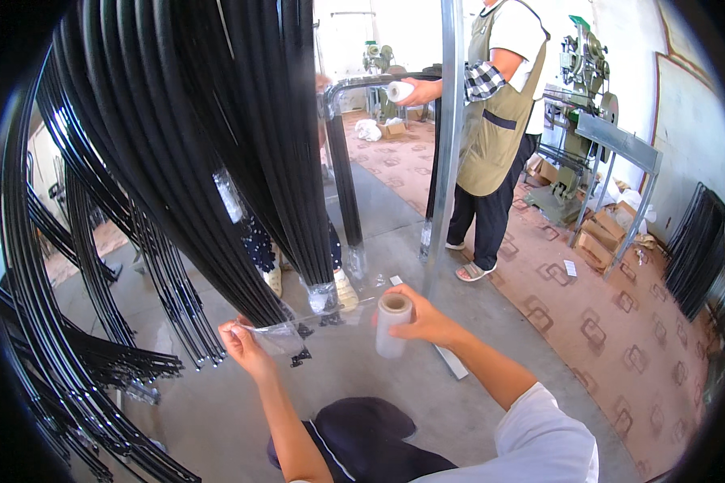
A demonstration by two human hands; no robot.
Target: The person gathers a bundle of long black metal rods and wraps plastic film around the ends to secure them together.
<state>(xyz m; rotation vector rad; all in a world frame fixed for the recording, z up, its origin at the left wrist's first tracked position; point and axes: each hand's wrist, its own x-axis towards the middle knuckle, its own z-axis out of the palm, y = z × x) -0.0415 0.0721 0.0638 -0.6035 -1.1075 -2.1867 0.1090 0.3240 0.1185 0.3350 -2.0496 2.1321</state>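
Here you are, bent over the work: your right hand (423, 319) is wrapped round a roll of clear film (391, 338), its brown core facing up at you, the fingers clamped firmly on its side. Your left hand (243, 348) is across from it, fingertips pinched together on the loose end of the film, and between the two hands runs a thin see-through sheet (280, 338), so clear in the middle that it almost vanishes! Right behind it, the lower ends of the black tubes (157, 121) come sweeping down from overhead, with clear wrapping (322, 299) bunched round one foot of the bundle. Whether your sheet touches the tubes, I cannot tell.

Up ahead, beyond the metal post (451, 161), a co-worker in an olive apron (481, 153) has a hand (420, 92) on another white roll (399, 91). Behind the tubes, a second person shows by pale shoes (346, 291).

Any lettering to call? A white slip (570, 267) lies on the patterned carpet (540, 318), far too small to read, and the cardboard boxes (598, 241) near the green machine (584, 72) give up nothing legible either.
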